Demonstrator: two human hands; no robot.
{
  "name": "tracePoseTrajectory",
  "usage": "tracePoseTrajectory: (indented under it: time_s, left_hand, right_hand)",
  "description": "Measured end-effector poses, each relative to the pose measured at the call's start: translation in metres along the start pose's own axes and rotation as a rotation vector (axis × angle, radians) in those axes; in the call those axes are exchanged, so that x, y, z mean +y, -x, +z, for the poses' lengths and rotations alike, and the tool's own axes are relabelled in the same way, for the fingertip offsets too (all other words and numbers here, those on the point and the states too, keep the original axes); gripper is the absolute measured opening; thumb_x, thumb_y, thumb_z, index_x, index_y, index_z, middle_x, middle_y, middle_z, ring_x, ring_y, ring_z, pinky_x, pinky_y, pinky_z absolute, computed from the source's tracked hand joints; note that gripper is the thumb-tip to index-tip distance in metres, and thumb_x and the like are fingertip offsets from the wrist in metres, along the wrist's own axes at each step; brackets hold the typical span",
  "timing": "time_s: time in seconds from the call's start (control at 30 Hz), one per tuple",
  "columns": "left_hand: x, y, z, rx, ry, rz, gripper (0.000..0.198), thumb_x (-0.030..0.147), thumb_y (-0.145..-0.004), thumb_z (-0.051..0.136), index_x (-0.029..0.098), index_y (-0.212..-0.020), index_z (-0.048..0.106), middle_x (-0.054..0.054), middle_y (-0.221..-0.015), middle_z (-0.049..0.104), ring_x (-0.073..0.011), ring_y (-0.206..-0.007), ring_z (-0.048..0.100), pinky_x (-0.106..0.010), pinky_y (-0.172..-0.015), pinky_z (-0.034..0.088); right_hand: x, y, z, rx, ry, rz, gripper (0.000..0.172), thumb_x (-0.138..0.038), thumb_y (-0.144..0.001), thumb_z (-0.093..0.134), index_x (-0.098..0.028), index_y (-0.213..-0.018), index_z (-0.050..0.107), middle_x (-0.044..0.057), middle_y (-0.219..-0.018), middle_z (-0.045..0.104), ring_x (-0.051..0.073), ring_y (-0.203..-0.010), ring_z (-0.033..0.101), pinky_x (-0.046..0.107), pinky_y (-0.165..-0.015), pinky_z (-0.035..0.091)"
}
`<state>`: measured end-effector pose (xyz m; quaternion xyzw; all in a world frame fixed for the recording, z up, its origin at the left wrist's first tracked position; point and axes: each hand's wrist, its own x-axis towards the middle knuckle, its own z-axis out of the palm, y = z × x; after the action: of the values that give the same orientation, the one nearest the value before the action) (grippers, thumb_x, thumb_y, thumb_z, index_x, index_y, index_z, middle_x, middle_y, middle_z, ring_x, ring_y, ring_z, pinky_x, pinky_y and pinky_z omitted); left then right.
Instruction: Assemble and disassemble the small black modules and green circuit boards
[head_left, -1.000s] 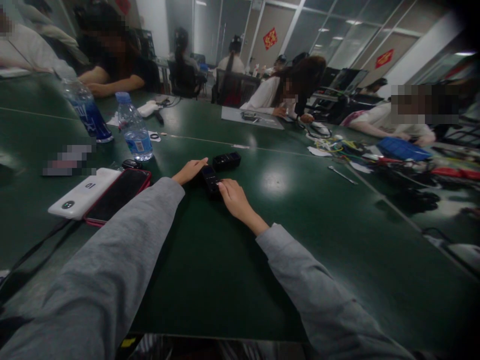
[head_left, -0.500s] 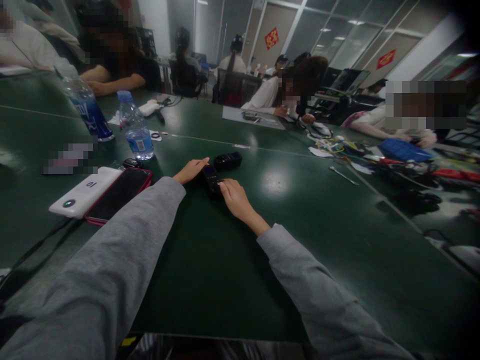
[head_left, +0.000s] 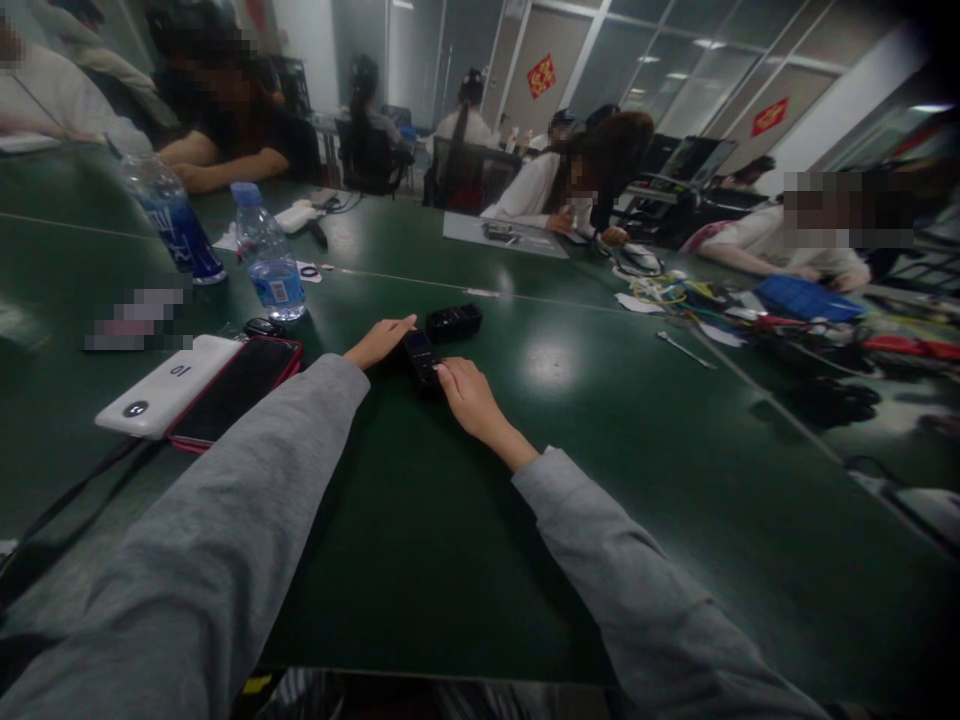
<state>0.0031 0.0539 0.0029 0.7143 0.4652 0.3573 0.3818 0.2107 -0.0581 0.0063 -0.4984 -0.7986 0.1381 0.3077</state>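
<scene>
A black handheld device (head_left: 422, 352) with a small dark screen and a keypad lies between my two hands at the middle of the green table. My left hand (head_left: 380, 342) grips its upper left side with fairly straight fingers pressed together; the thumb is hidden. At the device's lower right, my right hand (head_left: 471, 392) is closed on it, with the thumb near the keys and the other fingers partly out of sight. Just behind it lies a second black device (head_left: 454, 322) of similar look, touched by neither hand.
To the left are a white power bank (head_left: 169, 385), a phone in a red case (head_left: 236, 390), a water bottle (head_left: 276, 275) and a blue-labelled bottle (head_left: 176, 225). A wrench (head_left: 686, 350) and tangled cables (head_left: 675, 290) with a blue item (head_left: 810, 298) lie right. Several people sit beyond.
Both hands stay in place on the device. The view has shifted very slightly; nothing on the table has visibly moved.
</scene>
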Motion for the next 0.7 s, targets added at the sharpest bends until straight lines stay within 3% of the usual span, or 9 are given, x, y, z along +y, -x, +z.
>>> tracePoseTrajectory:
  time_s: [0.1,0.17,0.27,0.7]
  left_hand:
    - [0.000,0.000,0.000,-0.011,0.019,0.020,0.066,0.068,-0.088,0.037,0.013,-0.093,0.073,-0.010,-0.092,0.072,-0.0236,-0.089,0.064,-0.037,-0.089,0.044]
    - [-0.001,0.000,0.000,-0.007,0.021,0.014,0.067,0.069,-0.087,0.037,0.013,-0.094,0.073,-0.010,-0.091,0.073,-0.0233,-0.088,0.064,-0.037,-0.088,0.044]
    - [-0.001,-0.001,0.000,-0.010,0.010,-0.005,0.068,0.070,-0.086,0.037,0.013,-0.096,0.073,-0.009,-0.092,0.073,-0.0233,-0.089,0.064,-0.037,-0.090,0.044]
    - [-0.006,-0.005,0.001,-0.056,0.032,-0.033,0.068,0.074,-0.082,0.044,0.014,-0.097,0.074,-0.009,-0.098,0.074,-0.0238,-0.097,0.064,-0.037,-0.095,0.042]
  right_hand:
    - [-0.007,0.004,-0.004,0.042,-0.004,-0.050,0.053,-0.055,-0.101,0.028,-0.023,-0.140,0.043,0.011,-0.135,0.051,0.024,-0.122,0.048,0.043,-0.100,0.042]
    - [-0.012,0.007,-0.006,-0.003,0.041,-0.114,0.058,-0.058,-0.098,0.037,-0.025,-0.146,0.035,0.011,-0.142,0.045,0.026,-0.127,0.045,0.045,-0.102,0.041]
    - [-0.016,0.010,-0.006,-0.098,0.100,-0.161,0.070,-0.060,-0.092,0.049,-0.024,-0.148,0.030,0.013,-0.139,0.047,0.029,-0.125,0.047,0.048,-0.100,0.042]
    - [-0.017,0.010,-0.007,-0.010,0.161,-0.169,0.052,-0.053,-0.093,0.053,-0.019,-0.132,0.046,0.012,-0.122,0.059,0.027,-0.111,0.056,0.044,-0.090,0.048]
